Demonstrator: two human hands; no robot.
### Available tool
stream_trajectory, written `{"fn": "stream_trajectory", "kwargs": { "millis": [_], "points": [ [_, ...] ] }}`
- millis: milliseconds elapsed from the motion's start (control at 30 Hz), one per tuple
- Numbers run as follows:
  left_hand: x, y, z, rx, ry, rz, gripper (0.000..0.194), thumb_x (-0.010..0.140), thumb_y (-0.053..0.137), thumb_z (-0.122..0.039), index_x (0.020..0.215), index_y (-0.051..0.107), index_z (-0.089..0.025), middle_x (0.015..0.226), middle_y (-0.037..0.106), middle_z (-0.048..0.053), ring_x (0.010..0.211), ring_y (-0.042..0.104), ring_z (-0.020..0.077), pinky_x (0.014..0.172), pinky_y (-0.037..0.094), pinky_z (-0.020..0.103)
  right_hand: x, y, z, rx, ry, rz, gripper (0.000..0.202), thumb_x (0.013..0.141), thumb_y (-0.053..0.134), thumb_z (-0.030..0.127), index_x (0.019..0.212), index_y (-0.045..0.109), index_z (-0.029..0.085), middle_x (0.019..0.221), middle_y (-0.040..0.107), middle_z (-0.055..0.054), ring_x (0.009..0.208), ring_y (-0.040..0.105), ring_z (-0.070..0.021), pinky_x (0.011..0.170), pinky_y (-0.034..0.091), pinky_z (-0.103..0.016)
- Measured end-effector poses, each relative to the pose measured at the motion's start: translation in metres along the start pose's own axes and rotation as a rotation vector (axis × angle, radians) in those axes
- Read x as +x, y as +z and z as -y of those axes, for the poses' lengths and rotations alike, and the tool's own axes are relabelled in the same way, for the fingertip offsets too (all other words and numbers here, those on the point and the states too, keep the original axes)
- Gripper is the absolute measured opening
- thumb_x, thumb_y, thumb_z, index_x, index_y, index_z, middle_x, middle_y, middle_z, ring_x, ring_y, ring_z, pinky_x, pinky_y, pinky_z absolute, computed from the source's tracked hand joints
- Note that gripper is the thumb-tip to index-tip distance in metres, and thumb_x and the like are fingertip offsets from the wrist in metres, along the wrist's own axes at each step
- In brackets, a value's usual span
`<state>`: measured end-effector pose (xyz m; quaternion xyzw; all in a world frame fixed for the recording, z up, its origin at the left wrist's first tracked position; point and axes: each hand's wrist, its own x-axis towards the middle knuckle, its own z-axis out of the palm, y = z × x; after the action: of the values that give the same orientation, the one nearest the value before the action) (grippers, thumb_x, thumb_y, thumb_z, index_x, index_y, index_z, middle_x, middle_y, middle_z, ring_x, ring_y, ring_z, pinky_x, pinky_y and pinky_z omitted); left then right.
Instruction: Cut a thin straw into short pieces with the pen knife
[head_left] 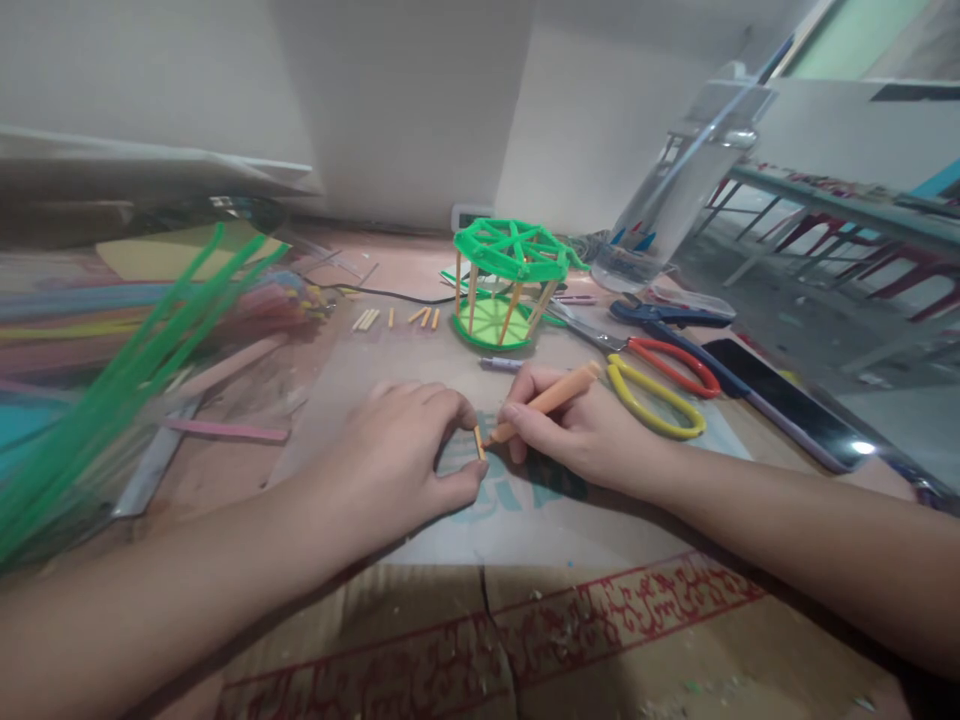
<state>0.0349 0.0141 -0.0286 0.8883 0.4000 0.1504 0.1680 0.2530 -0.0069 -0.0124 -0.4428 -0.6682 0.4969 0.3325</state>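
Between its thumb and forefinger my left hand (420, 445) pinches a short thin wooden stick (479, 443) by its two ends. My right hand (574, 425) grips an orange marker (559, 392) like a pen, with its tip at the side of the stick. Part of the stick's face toward the marker looks orange. Both hands are over a pale translucent sheet (442, 535). Just beyond them stands a green round frame (511, 285) with upright orange sticks between its top and base. Several short sticks (390, 318) lie to its left, some pale and some orange.
Scissors (652, 385) with red and yellow handles lie right of my right hand, beside blue-handled pliers (667, 325) and a dark phone (787, 400). A clear container (660, 200) stands behind them. Green strips (127, 400) and other coloured strips crowd the left. A wall closes the back.
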Motion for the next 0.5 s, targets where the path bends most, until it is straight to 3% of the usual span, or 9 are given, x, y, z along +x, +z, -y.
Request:
{"fn": "stream_trajectory", "kwargs": {
  "millis": [233, 500],
  "points": [
    [-0.001, -0.0006, -0.0002, 0.016, 0.004, -0.006, 0.018, 0.085, 0.067, -0.039, 0.086, 0.061, -0.022, 0.079, 0.062, 0.002, 0.086, 0.061, 0.0276, 0.088, 0.045, 0.043, -0.0019, -0.0012, 0.0009, 0.02, 0.005, 0.058, 0.03, 0.093, 0.076, 0.038, 0.08, 0.053, 0.022, 0.06, 0.067, 0.002, 0.058, 0.065, -0.0138, 0.057, 0.049, -0.024],
    [-0.0003, -0.0014, 0.0, 0.016, 0.009, 0.003, 0.018, 0.085, 0.067, -0.04, 0.085, 0.06, -0.023, 0.077, 0.061, 0.002, 0.085, 0.062, 0.0275, 0.09, 0.045, 0.044, -0.0012, -0.0002, 0.0004, 0.007, 0.001, 0.029, 0.027, 0.092, 0.075, 0.035, 0.081, 0.054, 0.022, 0.061, 0.067, 0.002, 0.058, 0.064, -0.0133, 0.057, 0.05, -0.024]
  ]
}}
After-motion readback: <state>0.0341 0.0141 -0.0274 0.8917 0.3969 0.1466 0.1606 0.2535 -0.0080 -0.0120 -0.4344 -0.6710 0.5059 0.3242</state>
